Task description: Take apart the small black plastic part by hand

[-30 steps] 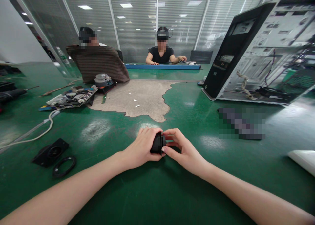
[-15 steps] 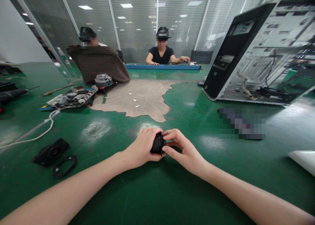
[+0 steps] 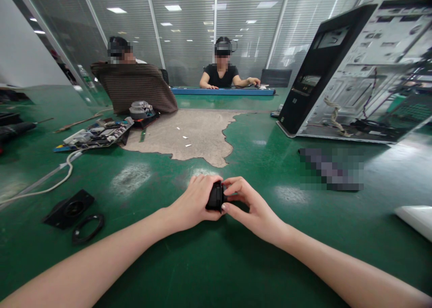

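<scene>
My left hand (image 3: 197,198) is closed around a small black part with a flanged rim (image 3: 214,197), just above the green table at the centre front. On the part's right side, the fingertips and thumb of my right hand (image 3: 245,200) grip its end. The palm of the left hand hides much of the part, so its exact kind is unclear. To the left on the table lie a black square plate with a round opening (image 3: 69,209) and a black ring (image 3: 88,228).
A circuit board (image 3: 97,135) lies beyond a white cable (image 3: 70,164) at left. A bare brownish patch (image 3: 199,132) marks the table's middle. An opened computer case (image 3: 337,74) stands at right, with a white object (image 3: 416,220) nearer. Two people sit opposite.
The fingers of my right hand have shifted very slightly at the black part's end. Otherwise both hands keep the same place and hold.
</scene>
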